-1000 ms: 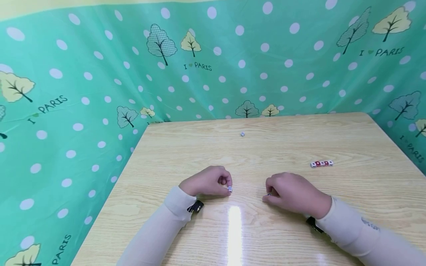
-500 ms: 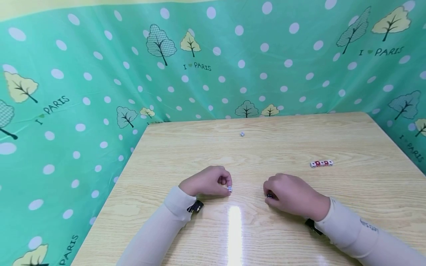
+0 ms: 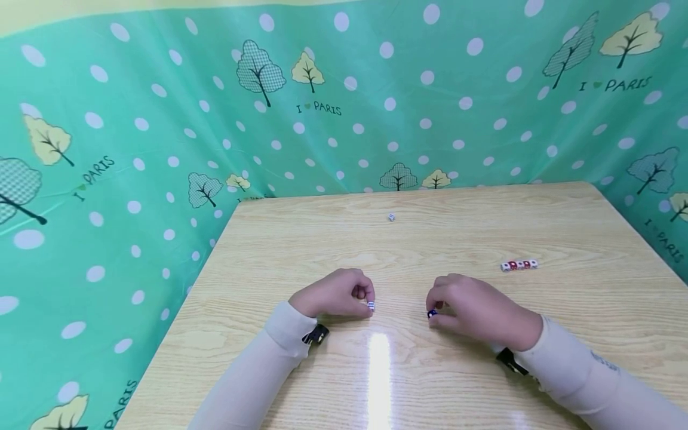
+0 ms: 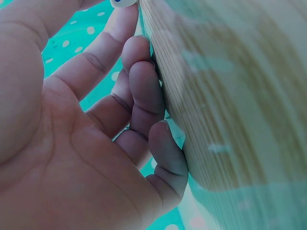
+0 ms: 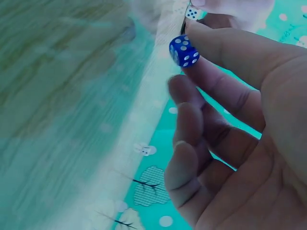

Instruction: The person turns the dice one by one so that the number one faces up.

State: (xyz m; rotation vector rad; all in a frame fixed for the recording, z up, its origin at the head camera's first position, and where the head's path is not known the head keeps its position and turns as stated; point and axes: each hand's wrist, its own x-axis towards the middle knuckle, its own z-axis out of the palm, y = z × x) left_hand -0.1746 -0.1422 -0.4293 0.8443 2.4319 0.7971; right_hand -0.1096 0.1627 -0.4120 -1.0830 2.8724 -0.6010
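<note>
At table [image 3: 290, 239], right hand [image 3: 475, 309] pinches white-pipped blue die [image 5: 183, 51]; left hand [image 3: 335, 292] pinches dark-pipped white die [image 3: 371, 306].

Over the table [image 3: 290, 239], the left hand [image 3: 334, 292] holds the left die [image 3: 371, 306] on its right side; the right hand [image 3: 473, 310], well apart, holds the right die [image 3: 432, 313] on its left. Between and behind them, near the far edge, lies the lone die [image 3: 391, 217]. The dice row [image 3: 519, 265] lies behind the right hand, rightward. Cloth [image 3: 333, 155] hangs behind.
</note>
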